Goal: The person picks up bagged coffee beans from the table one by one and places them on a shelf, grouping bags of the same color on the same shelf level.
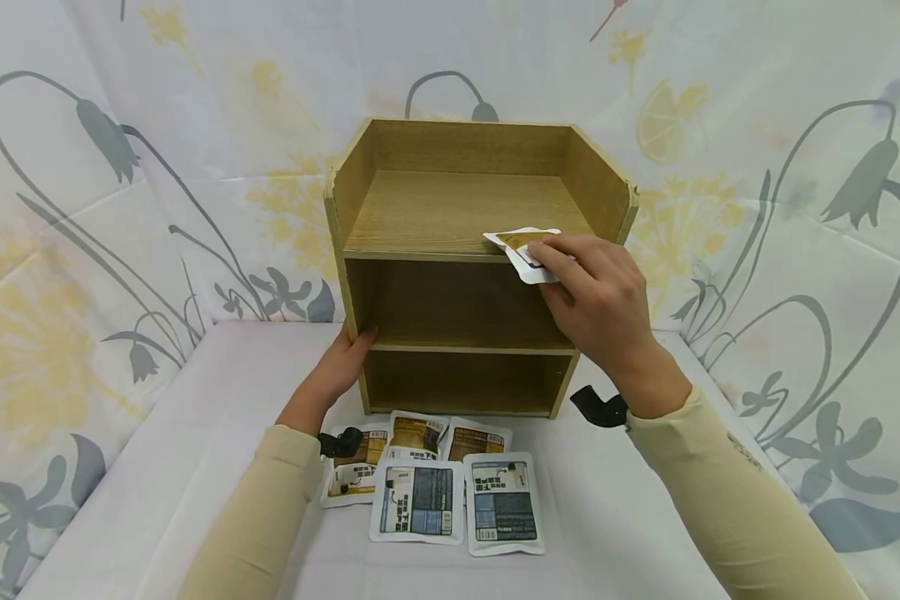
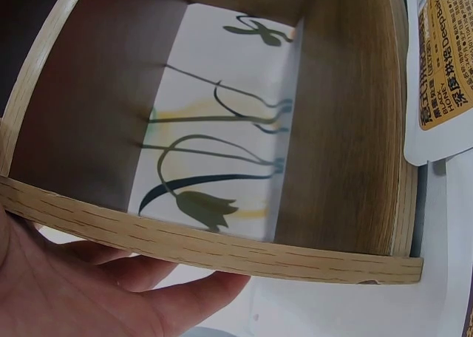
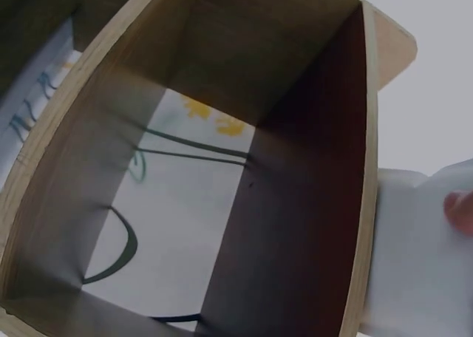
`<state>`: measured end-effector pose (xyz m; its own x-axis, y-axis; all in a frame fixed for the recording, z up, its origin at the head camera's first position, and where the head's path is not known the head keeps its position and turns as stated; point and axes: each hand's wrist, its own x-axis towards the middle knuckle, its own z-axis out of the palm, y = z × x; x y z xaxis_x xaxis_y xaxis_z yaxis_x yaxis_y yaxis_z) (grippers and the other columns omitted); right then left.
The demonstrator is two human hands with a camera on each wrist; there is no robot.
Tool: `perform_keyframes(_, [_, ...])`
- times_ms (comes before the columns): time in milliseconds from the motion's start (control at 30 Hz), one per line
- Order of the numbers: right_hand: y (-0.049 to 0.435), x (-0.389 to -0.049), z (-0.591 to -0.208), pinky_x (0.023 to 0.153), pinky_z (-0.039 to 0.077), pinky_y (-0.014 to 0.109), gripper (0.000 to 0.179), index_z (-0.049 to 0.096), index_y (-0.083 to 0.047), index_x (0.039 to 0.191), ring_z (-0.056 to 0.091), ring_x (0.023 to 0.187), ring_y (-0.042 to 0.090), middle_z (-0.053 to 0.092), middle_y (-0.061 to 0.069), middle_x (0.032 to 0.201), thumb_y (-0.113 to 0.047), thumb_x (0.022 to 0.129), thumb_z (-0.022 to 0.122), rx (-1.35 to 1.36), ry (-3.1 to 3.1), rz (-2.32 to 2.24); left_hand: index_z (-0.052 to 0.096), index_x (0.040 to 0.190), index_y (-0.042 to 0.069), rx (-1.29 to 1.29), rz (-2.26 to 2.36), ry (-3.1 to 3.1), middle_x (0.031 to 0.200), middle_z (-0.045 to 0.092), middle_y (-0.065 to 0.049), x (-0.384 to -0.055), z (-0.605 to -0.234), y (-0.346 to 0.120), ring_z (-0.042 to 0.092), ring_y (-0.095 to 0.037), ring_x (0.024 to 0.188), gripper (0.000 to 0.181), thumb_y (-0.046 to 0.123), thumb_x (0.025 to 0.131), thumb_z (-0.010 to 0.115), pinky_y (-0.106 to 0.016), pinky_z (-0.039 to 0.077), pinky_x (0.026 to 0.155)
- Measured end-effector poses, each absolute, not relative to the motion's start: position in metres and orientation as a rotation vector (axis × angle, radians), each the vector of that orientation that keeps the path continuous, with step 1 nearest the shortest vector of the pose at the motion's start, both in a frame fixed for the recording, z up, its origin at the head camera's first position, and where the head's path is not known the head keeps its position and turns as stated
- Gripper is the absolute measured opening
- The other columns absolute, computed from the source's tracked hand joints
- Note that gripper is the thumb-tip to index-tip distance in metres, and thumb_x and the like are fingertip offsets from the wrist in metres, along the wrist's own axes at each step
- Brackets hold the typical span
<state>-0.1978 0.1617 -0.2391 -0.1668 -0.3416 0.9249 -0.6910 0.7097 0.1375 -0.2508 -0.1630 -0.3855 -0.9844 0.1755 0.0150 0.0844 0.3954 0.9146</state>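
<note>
A small wooden shelf with an upper surface and two compartments below stands against the patterned backdrop. My left hand grips the edge of its left side panel, thumb at the front; the left wrist view shows the fingers behind the panel. Up at the right, my right hand pinches a flat white food pouch with a yellow-brown label. The pouch overlaps the front edge of the top surface in the head view. Its plain white underside shows in the right wrist view, beside the top board.
Several more pouches lie on the white-covered table before the shelf. Brown-labelled ones, including a pouch, lie behind two blue-labelled ones, a left pouch and a right pouch. A flower-printed cloth surrounds the table.
</note>
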Motion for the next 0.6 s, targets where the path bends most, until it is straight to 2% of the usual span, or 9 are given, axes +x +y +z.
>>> perform_keyframes(233, [0.164, -0.204, -0.239, 0.085, 0.048, 0.049, 0.029, 0.072, -0.005, 0.112, 0.062, 0.105, 0.033, 0.068, 0.014, 0.110, -0.003, 0.083, 0.067, 0.816, -1.891, 0.281, -0.007, 0.156, 0.027, 0.224, 1.667, 2.560, 0.162, 0.011, -0.013, -0.250, -0.386, -0.163, 0.018, -0.037, 0.147, 0.073, 0.058, 0.100, 0.029, -0.060, 0.018, 0.116])
perform_keyframes(600, [0.160, -0.210, -0.237, 0.096, 0.045, 0.051, 0.040, 0.064, -0.001, 0.125, 0.057, 0.115, 0.037, 0.062, 0.017, 0.123, -0.019, 0.090, 0.063, 0.788, -2.073, 0.284, -0.005, 0.156, 0.029, 0.185, 1.666, 2.548, 0.162, 0.013, -0.013, -0.252, -0.388, -0.163, 0.018, -0.037, 0.147, 0.074, 0.060, 0.099, 0.030, -0.061, 0.018, 0.116])
